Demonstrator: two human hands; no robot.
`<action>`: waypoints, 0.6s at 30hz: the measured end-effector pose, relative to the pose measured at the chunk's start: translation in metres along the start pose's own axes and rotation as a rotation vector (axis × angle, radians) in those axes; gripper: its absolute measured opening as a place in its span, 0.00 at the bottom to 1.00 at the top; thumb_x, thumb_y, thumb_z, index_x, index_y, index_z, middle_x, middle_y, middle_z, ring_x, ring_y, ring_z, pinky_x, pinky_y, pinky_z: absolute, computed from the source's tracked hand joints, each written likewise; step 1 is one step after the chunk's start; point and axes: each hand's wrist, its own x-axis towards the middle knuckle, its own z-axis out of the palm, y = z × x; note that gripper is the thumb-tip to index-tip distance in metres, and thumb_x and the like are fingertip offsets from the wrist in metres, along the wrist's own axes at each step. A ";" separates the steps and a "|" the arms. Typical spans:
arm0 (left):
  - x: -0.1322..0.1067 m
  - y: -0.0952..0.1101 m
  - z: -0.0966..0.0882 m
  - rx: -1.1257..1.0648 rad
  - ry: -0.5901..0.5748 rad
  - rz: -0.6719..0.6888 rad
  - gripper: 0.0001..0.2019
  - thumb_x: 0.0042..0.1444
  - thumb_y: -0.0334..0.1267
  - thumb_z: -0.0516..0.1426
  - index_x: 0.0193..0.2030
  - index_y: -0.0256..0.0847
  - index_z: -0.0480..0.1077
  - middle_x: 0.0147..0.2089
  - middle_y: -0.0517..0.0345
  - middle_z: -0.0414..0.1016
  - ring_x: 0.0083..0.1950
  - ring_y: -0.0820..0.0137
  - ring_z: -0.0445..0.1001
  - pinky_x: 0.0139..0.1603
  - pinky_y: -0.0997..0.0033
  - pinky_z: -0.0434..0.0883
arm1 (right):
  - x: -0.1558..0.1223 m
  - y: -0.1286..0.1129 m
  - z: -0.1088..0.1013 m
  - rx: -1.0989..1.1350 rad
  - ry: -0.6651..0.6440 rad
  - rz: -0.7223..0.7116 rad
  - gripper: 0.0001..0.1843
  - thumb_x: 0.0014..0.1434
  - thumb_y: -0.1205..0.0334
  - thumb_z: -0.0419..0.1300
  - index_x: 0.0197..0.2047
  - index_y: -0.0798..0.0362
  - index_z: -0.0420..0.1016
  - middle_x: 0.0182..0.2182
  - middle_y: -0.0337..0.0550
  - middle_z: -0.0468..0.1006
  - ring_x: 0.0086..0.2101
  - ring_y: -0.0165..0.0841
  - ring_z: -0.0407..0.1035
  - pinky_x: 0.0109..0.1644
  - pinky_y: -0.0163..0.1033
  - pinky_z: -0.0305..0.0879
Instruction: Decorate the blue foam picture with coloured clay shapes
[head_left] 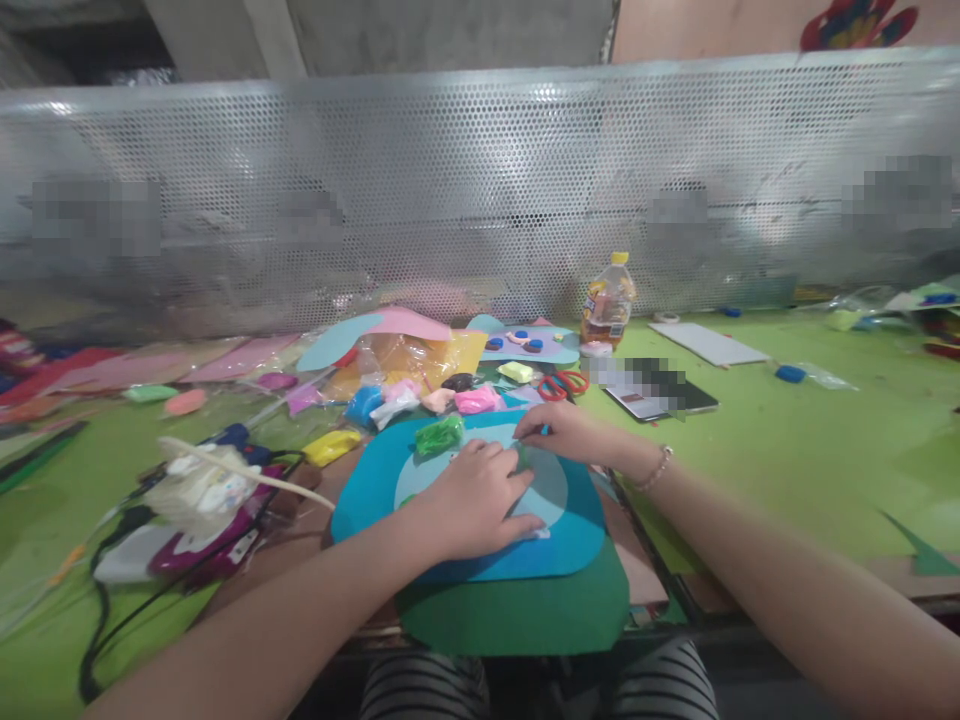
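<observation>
A bright blue rounded sheet (360,515) lies in front of me, overlapping a dark green sheet (517,620). On it is a pale blue oval (551,490). My left hand (484,498) rests palm down on the oval, fingers spread. Just beyond it, my right hand (562,432) pinches thumb and fingertips together over the oval's far right part; whatever they hold is too small to make out. Between the hands a small green patch (523,458) shows on the oval. A wrapped green clay packet (439,436) sits at the sheet's far left.
Several wrapped clay packets, among them a yellow one (331,447), lie beyond the sheet, with red-handled scissors (562,385). A bottle (609,305) stands behind, near a phone-like dark slab (694,396). Cables and a purple power strip (217,545) crowd the left. A perforated metal screen (480,190) closes the back.
</observation>
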 end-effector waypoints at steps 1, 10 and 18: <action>0.000 0.000 0.001 0.002 0.008 -0.002 0.21 0.59 0.53 0.52 0.49 0.38 0.70 0.39 0.51 0.68 0.42 0.60 0.65 0.46 0.59 0.61 | 0.000 0.000 0.000 0.008 0.003 0.004 0.08 0.53 0.68 0.56 0.35 0.53 0.76 0.34 0.42 0.78 0.36 0.33 0.70 0.41 0.37 0.65; 0.001 -0.002 -0.003 -0.127 0.222 -0.030 0.13 0.62 0.39 0.45 0.35 0.37 0.68 0.34 0.52 0.68 0.37 0.64 0.65 0.41 0.63 0.62 | -0.002 -0.016 -0.015 0.235 0.031 0.164 0.08 0.56 0.61 0.55 0.36 0.54 0.72 0.31 0.41 0.76 0.30 0.30 0.73 0.35 0.36 0.70; 0.002 -0.003 0.002 -0.126 0.263 0.031 0.12 0.58 0.32 0.47 0.30 0.38 0.70 0.28 0.55 0.68 0.32 0.68 0.66 0.33 0.67 0.62 | -0.008 -0.016 -0.023 0.386 -0.189 0.239 0.07 0.53 0.60 0.60 0.33 0.55 0.73 0.28 0.40 0.75 0.31 0.30 0.72 0.36 0.35 0.69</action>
